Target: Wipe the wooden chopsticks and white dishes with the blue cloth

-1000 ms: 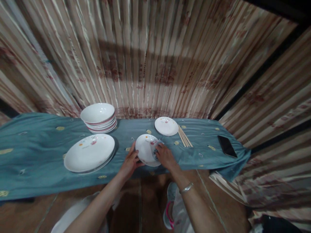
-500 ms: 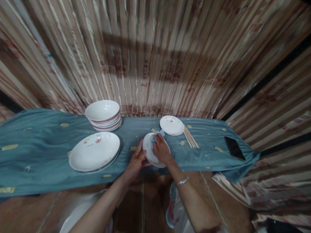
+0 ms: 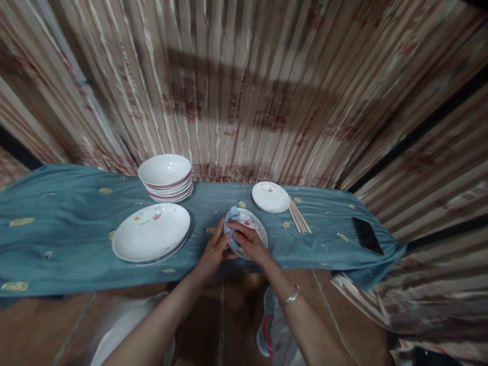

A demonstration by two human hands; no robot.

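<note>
My left hand (image 3: 214,250) grips the left edge of a small white plate (image 3: 258,229) with a red flower print, held over the front part of the table. In my right hand (image 3: 249,241) is a light blue cloth (image 3: 234,213), pressed against the left side of the plate's face. A silver bangle circles my right wrist. Behind the held plate lies another small flowered plate (image 3: 270,197), apparently on top of at least one more. Several wooden chopsticks (image 3: 300,215) lie beside it on the right.
A teal patterned cloth (image 3: 76,223) covers the narrow table. Stacked white bowls (image 3: 164,172) stand at the back left, with large oval plates (image 3: 152,236) in front. A black phone (image 3: 366,235) lies near the right end. Patterned curtains (image 3: 229,101) hang close behind.
My right hand has moved the cloth left across the plate, uncovering the flower print on its right side. My left hand keeps its hold. The view has shifted slightly.
</note>
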